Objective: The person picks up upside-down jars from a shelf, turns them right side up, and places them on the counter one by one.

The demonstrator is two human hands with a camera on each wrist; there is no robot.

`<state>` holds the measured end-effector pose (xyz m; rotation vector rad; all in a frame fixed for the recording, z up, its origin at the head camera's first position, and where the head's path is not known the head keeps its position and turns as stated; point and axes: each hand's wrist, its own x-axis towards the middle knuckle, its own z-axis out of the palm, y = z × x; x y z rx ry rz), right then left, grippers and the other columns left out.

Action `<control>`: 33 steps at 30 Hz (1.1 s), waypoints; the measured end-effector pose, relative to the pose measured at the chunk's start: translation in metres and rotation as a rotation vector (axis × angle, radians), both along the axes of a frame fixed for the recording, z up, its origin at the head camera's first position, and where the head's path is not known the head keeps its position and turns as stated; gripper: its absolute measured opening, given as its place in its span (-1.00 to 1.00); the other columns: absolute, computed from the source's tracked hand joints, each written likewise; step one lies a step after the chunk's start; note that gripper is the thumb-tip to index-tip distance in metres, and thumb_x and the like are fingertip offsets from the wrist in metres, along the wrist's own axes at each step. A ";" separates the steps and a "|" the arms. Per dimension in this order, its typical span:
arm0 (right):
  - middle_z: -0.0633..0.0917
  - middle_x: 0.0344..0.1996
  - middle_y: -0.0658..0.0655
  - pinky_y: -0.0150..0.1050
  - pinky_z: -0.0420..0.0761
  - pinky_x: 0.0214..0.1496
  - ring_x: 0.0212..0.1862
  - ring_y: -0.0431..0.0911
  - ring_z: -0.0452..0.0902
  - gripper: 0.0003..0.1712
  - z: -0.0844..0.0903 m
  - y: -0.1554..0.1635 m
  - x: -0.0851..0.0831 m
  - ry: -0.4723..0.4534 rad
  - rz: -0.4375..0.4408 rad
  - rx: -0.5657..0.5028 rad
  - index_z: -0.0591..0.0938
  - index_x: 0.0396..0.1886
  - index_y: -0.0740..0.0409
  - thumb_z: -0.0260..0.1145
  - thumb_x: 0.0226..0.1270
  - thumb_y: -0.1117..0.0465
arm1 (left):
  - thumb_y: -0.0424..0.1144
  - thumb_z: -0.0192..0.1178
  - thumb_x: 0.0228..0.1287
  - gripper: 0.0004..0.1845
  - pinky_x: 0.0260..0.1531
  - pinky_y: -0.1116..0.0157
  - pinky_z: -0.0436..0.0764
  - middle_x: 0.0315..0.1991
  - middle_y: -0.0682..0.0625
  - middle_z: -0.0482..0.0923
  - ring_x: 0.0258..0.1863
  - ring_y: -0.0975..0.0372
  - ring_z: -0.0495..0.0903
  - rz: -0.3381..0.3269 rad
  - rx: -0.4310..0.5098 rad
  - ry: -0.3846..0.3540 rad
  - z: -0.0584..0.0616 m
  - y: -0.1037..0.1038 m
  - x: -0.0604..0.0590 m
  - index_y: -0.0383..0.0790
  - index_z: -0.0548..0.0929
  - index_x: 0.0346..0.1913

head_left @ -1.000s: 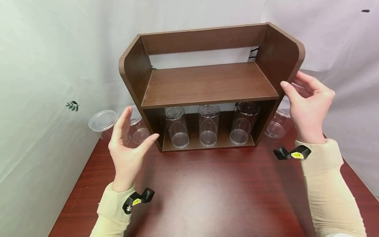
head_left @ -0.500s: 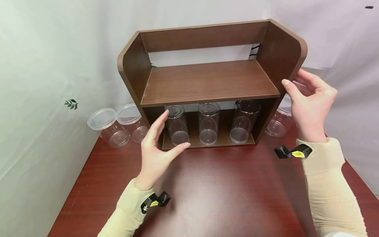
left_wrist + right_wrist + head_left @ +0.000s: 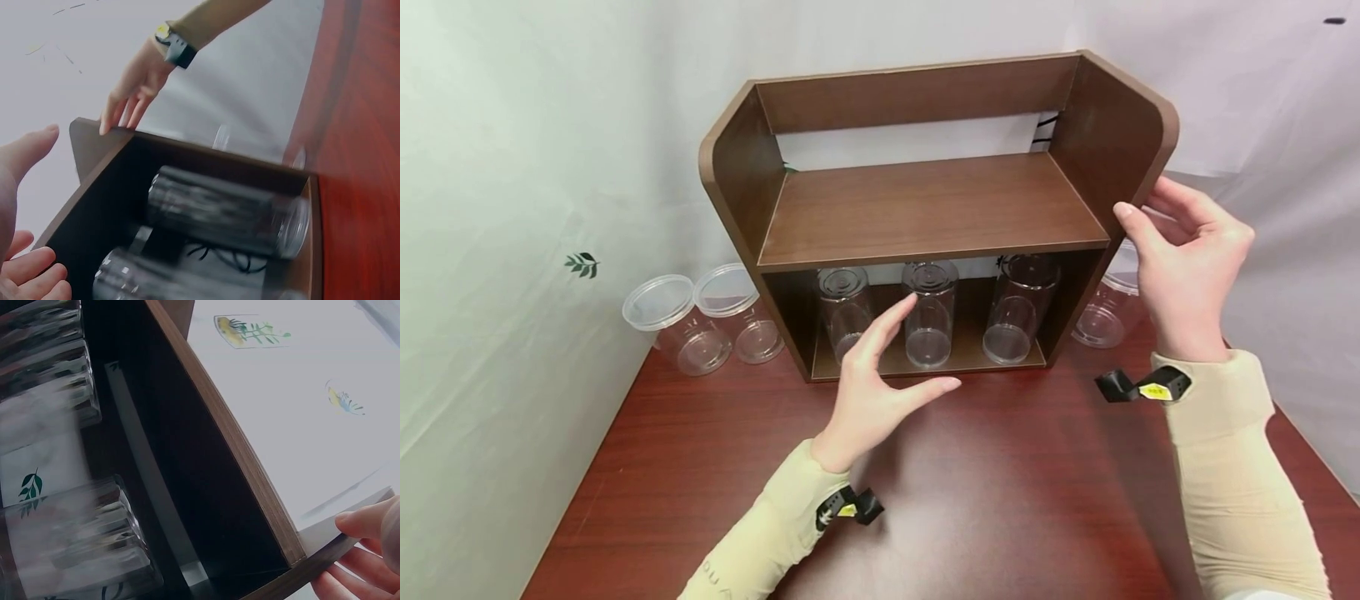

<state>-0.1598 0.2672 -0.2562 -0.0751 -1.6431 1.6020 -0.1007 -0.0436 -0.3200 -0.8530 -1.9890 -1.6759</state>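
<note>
A brown two-tier wooden shelf [image 3: 936, 208] stands on the table. Inside its lower tier are three clear plastic jars, a left one [image 3: 844, 292], a middle one [image 3: 929, 312] and a right one [image 3: 1018, 312], lids down. My left hand [image 3: 872, 408] is in front of the lower tier, thumb and fingers spread wide with nothing between them, overlapping the left jar in the head view. My right hand [image 3: 1191, 258] holds the shelf's right side panel; in the right wrist view the thumb [image 3: 359, 522] lies at the panel's edge with the fingers on its outer side.
Two clear lidded jars, one [image 3: 673, 321] farther out and one [image 3: 737, 308] nearer, stand left of the shelf. Another jar [image 3: 1101, 317] is at its right, partly behind my right hand. The reddish table [image 3: 700, 467] meets pale fabric [image 3: 512, 333] behind and beside it.
My left hand has moved right, from beside the left outer jars to across the shelf's lower tier, fingers still spread. The right hand has stayed at the side panel.
</note>
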 end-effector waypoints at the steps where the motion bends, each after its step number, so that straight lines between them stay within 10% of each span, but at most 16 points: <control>1: 0.81 -0.18 0.11 -0.42 0.67 -0.06 -0.24 -0.20 0.76 -0.61 0.000 0.000 0.000 0.001 -0.003 0.010 0.81 -0.06 0.21 0.62 0.04 0.37 | -0.49 0.65 -0.18 -0.05 0.38 0.13 0.37 0.35 -0.14 0.47 0.36 0.02 0.43 -0.011 0.002 -0.006 -0.003 0.004 -0.001 -0.43 0.44 0.38; 8: 0.80 -0.15 0.10 -0.40 0.67 -0.03 -0.22 -0.22 0.76 -0.61 -0.001 0.000 -0.001 -0.012 -0.024 0.052 0.81 -0.04 0.16 0.61 0.08 0.36 | -0.37 0.67 -0.12 -0.01 0.35 0.14 0.41 0.39 0.07 0.44 0.35 0.17 0.44 -0.072 0.002 -0.050 -0.037 0.033 -0.017 -0.18 0.42 0.46; 18: 0.80 -0.14 0.10 -0.40 0.67 -0.01 -0.21 -0.23 0.76 -0.61 -0.001 -0.001 -0.003 -0.014 -0.032 0.075 0.81 -0.03 0.14 0.60 0.09 0.35 | -0.14 0.66 -0.03 0.02 0.36 0.33 0.35 0.46 0.09 0.35 0.38 0.36 0.34 -0.116 -0.117 -0.223 -0.055 0.071 -0.029 -0.10 0.35 0.51; 33: 0.80 -0.13 0.11 -0.39 0.67 -0.01 -0.21 -0.24 0.76 -0.62 -0.002 0.000 -0.003 -0.014 -0.040 0.076 0.81 -0.03 0.14 0.59 0.10 0.35 | -0.08 0.67 -0.06 0.06 0.33 0.40 0.35 0.44 0.10 0.35 0.38 0.22 0.38 0.058 -0.068 -0.259 -0.067 0.117 -0.065 -0.11 0.33 0.52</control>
